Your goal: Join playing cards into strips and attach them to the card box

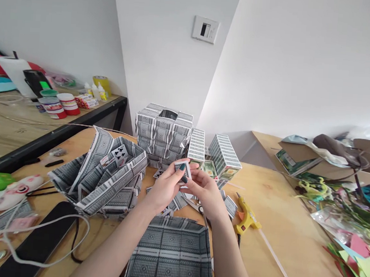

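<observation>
Both my hands meet over the middle of the wooden table (pixel 286 232) and pinch a folded playing card (pixel 182 169) between them. My left hand (pixel 165 187) grips the card from the left with its fingers closed round it. My right hand (pixel 204 191) holds it from the right. Below my wrists lies a flat tray woven from playing cards (pixel 169 257). A box built of cards (pixel 163 132) stands just behind my hands. A larger collapsed card structure (pixel 105 177) sits to the left. Loose folded cards (pixel 231 206) lie under my hands.
A yellow glue gun (pixel 245 218) lies right of my hands, and packs of cards (pixel 223 156) stand behind. A black phone with a white cable (pixel 39 242) lies front left. Paint pots (pixel 59 105) stand on the left desk. Cardboard and coloured paper scraps (pixel 344 189) crowd the right.
</observation>
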The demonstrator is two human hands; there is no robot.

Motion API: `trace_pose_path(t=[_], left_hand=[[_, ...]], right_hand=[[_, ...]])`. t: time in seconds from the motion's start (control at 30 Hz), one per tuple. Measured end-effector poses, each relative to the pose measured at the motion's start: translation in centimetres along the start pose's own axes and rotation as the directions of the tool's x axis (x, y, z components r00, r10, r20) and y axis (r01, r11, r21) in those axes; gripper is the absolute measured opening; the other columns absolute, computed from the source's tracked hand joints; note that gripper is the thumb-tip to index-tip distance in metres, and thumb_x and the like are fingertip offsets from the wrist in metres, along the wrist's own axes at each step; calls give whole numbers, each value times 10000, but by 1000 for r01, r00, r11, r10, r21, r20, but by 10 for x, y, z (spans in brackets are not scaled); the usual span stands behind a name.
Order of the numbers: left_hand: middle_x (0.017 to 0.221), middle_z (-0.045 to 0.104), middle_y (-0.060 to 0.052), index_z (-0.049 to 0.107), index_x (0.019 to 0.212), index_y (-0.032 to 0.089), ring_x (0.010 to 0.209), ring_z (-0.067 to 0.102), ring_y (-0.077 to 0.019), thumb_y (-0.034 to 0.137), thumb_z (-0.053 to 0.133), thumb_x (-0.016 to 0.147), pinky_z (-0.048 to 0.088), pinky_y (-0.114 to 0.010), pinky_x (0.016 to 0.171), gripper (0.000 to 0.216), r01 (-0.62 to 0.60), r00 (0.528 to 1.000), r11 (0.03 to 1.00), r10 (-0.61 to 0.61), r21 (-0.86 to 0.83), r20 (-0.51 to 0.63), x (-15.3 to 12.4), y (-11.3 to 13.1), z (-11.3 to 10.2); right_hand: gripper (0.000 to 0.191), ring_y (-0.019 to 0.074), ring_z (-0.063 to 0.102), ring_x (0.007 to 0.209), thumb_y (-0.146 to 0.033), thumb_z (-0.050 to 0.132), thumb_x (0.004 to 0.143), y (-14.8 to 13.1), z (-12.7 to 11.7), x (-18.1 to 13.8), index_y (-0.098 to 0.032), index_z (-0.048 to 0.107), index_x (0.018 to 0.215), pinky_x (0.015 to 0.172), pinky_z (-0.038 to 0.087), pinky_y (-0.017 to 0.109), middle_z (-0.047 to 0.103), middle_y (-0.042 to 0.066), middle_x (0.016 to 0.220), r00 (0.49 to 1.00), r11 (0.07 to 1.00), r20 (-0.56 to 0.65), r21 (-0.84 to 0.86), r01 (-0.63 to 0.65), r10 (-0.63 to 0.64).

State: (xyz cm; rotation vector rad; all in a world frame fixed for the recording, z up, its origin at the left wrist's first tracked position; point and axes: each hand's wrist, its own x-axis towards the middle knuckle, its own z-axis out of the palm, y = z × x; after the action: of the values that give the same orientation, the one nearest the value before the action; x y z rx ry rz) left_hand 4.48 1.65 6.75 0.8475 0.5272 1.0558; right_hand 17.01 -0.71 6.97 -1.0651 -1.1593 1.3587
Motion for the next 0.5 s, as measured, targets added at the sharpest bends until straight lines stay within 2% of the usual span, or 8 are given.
trace_pose_path(t=[0.1, 0.27, 0.5], left_hand=[[1175, 581, -98, 565, 1120, 195, 1105, 504, -241, 261, 587, 774, 418, -372, 895, 353, -29, 999, 992, 32, 124, -23, 0, 3, -1], [1101, 625, -108, 585, 1095, 160, 1032, 562, -244, 216, 652, 708, 443, -379, 884, 397, -81, 996, 962, 91, 261, -26, -2, 10, -4], [1062, 646, -90, 603, 1048, 171, 997, 585, -222, 236, 667, 696, 463, -359, 872, 364, -146, 982, 879, 186, 453, -44, -5, 16, -7]], right_hand=[[289, 176, 599, 872, -328, 667, 695, 0, -1, -2, -179, 589, 930, 814, 497, 348, 625, 45, 956, 1000, 999, -4, 45, 20, -19], [308, 162, 605, 799, -297, 709, 646, -5, -3, -3, -200, 595, 915, 752, 529, 347, 620, 20, 943, 999, 992, -3, 115, 45, -45], [401, 177, 616, 791, -257, 736, 602, -8, -7, -3, -184, 590, 968, 682, 531, 314, 656, 50, 904, 989, 995, -110, 20, 98, -95]])
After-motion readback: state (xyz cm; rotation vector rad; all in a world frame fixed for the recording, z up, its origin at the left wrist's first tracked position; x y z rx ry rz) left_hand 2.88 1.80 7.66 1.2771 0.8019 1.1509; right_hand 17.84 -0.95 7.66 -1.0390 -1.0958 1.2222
